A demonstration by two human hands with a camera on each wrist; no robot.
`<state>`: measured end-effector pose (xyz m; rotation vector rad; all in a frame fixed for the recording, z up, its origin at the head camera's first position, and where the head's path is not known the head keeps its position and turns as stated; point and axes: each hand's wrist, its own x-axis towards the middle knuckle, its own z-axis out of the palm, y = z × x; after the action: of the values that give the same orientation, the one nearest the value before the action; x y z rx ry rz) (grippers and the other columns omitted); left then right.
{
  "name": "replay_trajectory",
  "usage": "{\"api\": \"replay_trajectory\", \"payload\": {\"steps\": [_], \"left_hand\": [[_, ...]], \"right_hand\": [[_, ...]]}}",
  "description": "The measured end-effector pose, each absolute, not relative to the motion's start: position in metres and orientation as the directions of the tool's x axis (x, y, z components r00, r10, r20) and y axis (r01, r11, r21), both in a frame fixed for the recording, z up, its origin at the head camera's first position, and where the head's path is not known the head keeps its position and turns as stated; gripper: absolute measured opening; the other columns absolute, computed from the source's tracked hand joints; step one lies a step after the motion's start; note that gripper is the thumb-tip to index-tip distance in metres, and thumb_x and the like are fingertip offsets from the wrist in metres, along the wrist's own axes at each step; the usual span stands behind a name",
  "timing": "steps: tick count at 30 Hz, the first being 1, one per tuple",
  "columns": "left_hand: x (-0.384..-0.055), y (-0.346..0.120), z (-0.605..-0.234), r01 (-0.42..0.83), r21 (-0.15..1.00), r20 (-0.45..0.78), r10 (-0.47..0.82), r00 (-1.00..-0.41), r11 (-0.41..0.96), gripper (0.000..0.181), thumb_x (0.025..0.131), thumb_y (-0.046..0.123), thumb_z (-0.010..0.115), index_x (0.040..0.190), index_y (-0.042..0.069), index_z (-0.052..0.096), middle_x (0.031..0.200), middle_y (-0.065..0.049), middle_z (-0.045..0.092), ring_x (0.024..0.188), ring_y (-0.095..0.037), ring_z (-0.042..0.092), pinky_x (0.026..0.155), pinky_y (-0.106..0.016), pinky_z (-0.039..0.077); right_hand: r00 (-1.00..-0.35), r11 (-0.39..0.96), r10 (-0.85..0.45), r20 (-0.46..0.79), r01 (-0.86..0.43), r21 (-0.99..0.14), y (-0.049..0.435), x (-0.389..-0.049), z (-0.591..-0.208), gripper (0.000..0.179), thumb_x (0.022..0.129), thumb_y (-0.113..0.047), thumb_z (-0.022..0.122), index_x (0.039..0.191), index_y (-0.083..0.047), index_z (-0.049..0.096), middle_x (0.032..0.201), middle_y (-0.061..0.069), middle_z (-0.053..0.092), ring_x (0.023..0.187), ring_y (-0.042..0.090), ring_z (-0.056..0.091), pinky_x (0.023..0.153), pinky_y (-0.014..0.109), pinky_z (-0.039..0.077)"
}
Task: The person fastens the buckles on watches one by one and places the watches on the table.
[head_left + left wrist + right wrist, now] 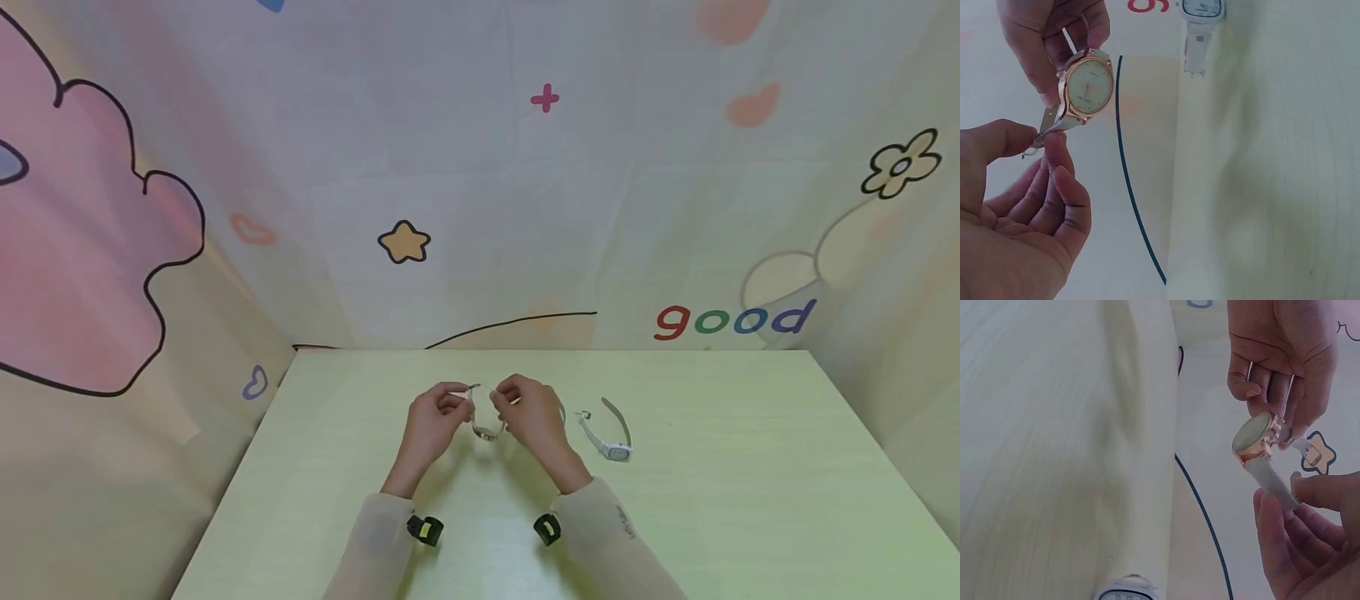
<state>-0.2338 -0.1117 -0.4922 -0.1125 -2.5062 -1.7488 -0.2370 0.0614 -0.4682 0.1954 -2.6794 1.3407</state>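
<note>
A wristwatch with a rose-gold case and pale dial [485,433] is held up between both hands in the head view, its white strap unfastened. My left hand [435,421] pinches the buckle end of that strap between thumb and fingertip; the buckle [1034,150] shows in the left wrist view. With thumb and fingers, my right hand [534,412] grips the other strap length [1272,481]. The dial [1090,87] faces the left wrist camera, and in the right wrist view the case [1254,436] appears tilted.
A second watch, white with a squarish case [617,452], lies on the pale table [720,500] right of my right hand. Behind that hand, a curved strap-like piece [563,412] is partly hidden. A printed curtain [480,183] hangs along the back edge.
</note>
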Motion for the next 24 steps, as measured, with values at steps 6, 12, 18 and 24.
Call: {"api": "replay_trajectory", "payload": {"steps": [6, 12, 18, 24], "left_hand": [[-0.23, -0.108, -0.483, 0.116, 0.946, 0.111, 0.035, -0.993, 0.301, 0.021, 0.094, 0.018, 0.066, 0.107, 0.003, 0.071, 0.092, -0.01, 0.073, 0.077, -0.013, 0.065, 0.067, -0.023, 0.052], [-0.225, -0.105, -0.476, 0.106, 0.953, 0.098, 0.045, -0.994, 0.285, 0.016, 0.093, 0.021, 0.067, 0.101, 0.008, 0.07, 0.098, -0.011, 0.073, 0.088, -0.026, 0.067, 0.072, -0.03, 0.055], [-0.22, -0.103, -0.469, 0.123, 0.956, 0.111, 0.058, -0.992, 0.267, 0.012, 0.094, 0.017, 0.067, 0.102, 0.01, 0.069, 0.101, -0.005, 0.075, 0.091, -0.016, 0.067, 0.077, -0.032, 0.055], [-0.22, -0.098, -0.464, 0.114, 0.966, 0.105, 0.051, -0.993, 0.23, 0.019, 0.091, 0.024, 0.071, 0.105, 0.011, 0.069, 0.1, -0.005, 0.074, 0.087, -0.012, 0.065, 0.077, -0.03, 0.053]], "right_hand": [[-0.978, 0.492, -0.07, 0.196, -0.204, -0.847, 0.069, -0.231, -0.456, 0.011, 0.092, -0.018, 0.068, 0.095, -0.008, 0.071, 0.08, 0.007, 0.074, 0.059, 0.014, 0.068, 0.052, 0.023, 0.055], [-0.98, 0.413, -0.087, 0.177, -0.198, -0.889, 0.074, -0.227, -0.453, 0.012, 0.093, -0.015, 0.067, 0.099, -0.006, 0.072, 0.077, 0.008, 0.073, 0.065, 0.019, 0.071, 0.056, 0.023, 0.057], [-0.979, 0.426, -0.09, 0.183, -0.204, -0.882, 0.078, -0.222, -0.448, 0.016, 0.094, -0.014, 0.064, 0.106, -0.006, 0.073, 0.079, 0.009, 0.073, 0.064, 0.014, 0.069, 0.059, 0.023, 0.057], [-0.97, 0.414, -0.09, 0.224, -0.241, -0.878, 0.087, -0.219, -0.443, 0.016, 0.095, -0.012, 0.064, 0.107, -0.004, 0.071, 0.086, 0.014, 0.073, 0.071, 0.017, 0.071, 0.064, 0.023, 0.058]]}}
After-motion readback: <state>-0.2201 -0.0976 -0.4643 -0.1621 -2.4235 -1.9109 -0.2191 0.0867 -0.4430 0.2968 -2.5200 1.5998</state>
